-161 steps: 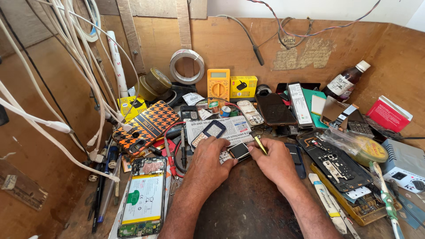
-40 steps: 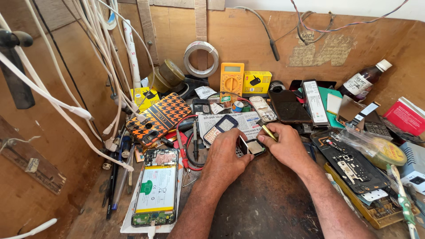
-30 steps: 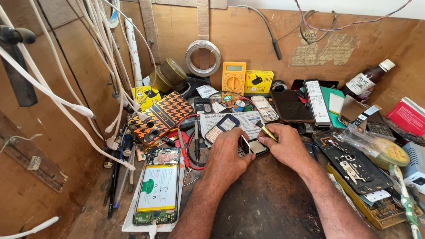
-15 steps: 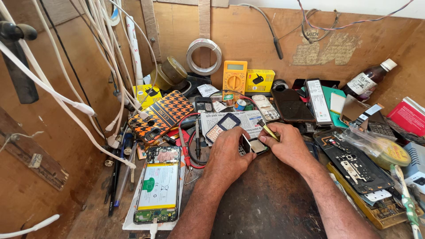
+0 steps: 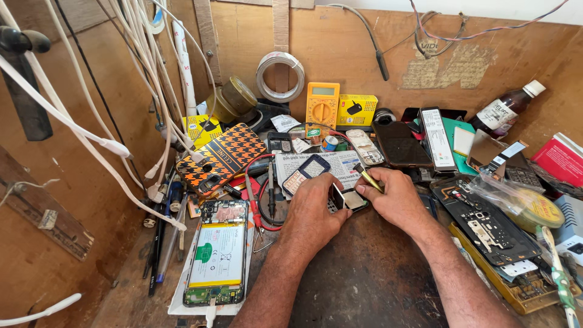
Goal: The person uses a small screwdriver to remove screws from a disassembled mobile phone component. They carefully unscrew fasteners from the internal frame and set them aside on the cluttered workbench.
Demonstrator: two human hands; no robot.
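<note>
My left hand (image 5: pixel 318 206) holds a small dark phone (image 5: pixel 349 200) flat on the dark bench top, fingers curled round its left end. My right hand (image 5: pixel 398 197) sits on the phone's right side and grips a thin yellow-handled tool (image 5: pixel 368 177), its tip pointing up and left, away from the phone. A pale rectangular part shows on the small phone between the two hands. Both forearms come in from the bottom edge.
An opened phone with a yellow-green battery (image 5: pixel 217 261) lies at the lower left. Behind the hands are an orange patterned case (image 5: pixel 220 155), a yellow multimeter (image 5: pixel 322 104), a solder coil (image 5: pixel 279 76) and phones (image 5: pixel 401 143). A circuit-board tray (image 5: pixel 489 228) is right; white cables (image 5: pixel 130 91) hang left.
Since the oldest frame the view has shifted and come closer. In the last second both hands stay on the small phone with only slight finger movement.
</note>
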